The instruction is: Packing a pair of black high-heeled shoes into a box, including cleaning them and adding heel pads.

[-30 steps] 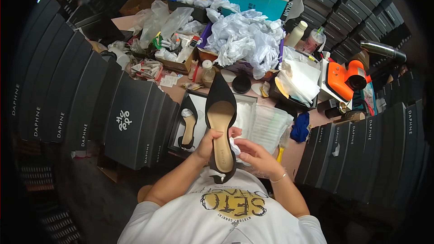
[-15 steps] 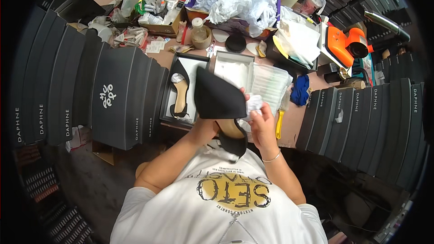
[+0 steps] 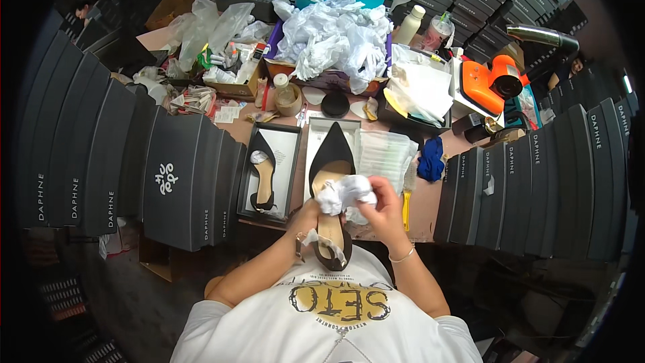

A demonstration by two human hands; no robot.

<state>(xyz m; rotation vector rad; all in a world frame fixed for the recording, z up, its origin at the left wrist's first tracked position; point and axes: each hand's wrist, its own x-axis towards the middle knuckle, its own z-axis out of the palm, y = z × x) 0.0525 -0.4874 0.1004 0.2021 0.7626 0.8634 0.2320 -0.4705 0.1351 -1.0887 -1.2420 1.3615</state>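
One black shoe (image 3: 332, 152) held toe outward

Head view: the left hand (image 3: 306, 219) is closed around the black shoe at its middle, near the person's shirt (image 3: 339, 309), with the pale insole turned up. The right hand (image 3: 383, 212) has its fingers pinched on a wad of white paper (image 3: 356, 190), which sits over the shoe's opening; whether it touches the inside, I cannot tell. A pale strip (image 3: 313, 236) hangs by the heel strap.

Left of the held shoe, a second shoe (image 3: 265, 178) lies in an open dark box (image 3: 287, 185), crumpled paper in its opening. Beyond the right hand are a flat translucent pack (image 3: 383, 153), a yellow handle (image 3: 406, 212) and a blue cloth (image 3: 431, 159). Farther back, white paper (image 3: 336, 33) heaps over a purple box (image 3: 275, 42).
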